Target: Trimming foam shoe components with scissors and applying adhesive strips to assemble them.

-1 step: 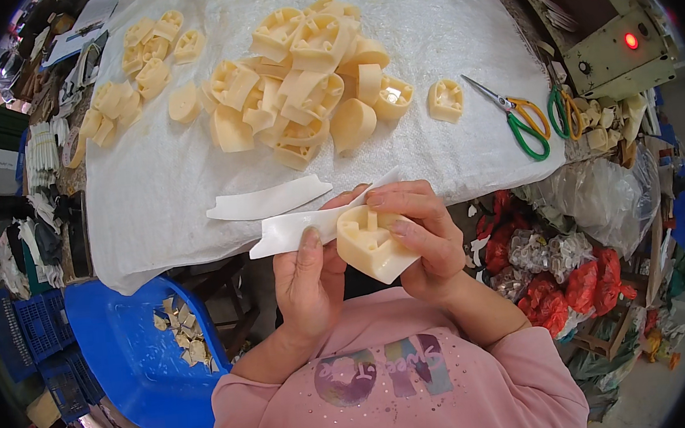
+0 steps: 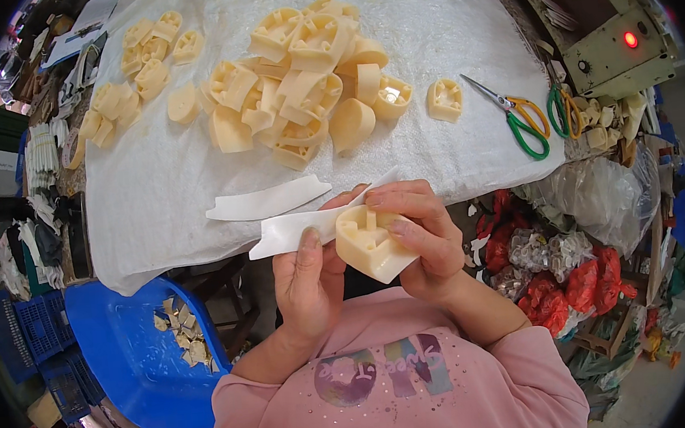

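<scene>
My left hand (image 2: 311, 286) pinches a white curved strip (image 2: 283, 234) between thumb and fingers, its notched end sticking out to the left. In my right hand (image 2: 424, 235) is a cream plastic shoe heel (image 2: 371, 248), hollow and ribbed side up. The strip passes behind the heel, and its other end shows at my right fingertips; the part between is hidden. Just beyond my hands, a second white strip (image 2: 268, 200) lies flat near the table's front edge. A large pile of similar cream heels (image 2: 298, 83) sits farther back on the table.
A white sheet (image 2: 164, 221) covers the table. Smaller heel groups (image 2: 151, 51) lie at left, one lone heel (image 2: 445, 101) at right, beside scissors (image 2: 517, 113). A metal box with a red light (image 2: 618, 55) stands far right. A blue tub (image 2: 127, 355) with scraps sits lower left; bagged material (image 2: 576, 279) lies lower right.
</scene>
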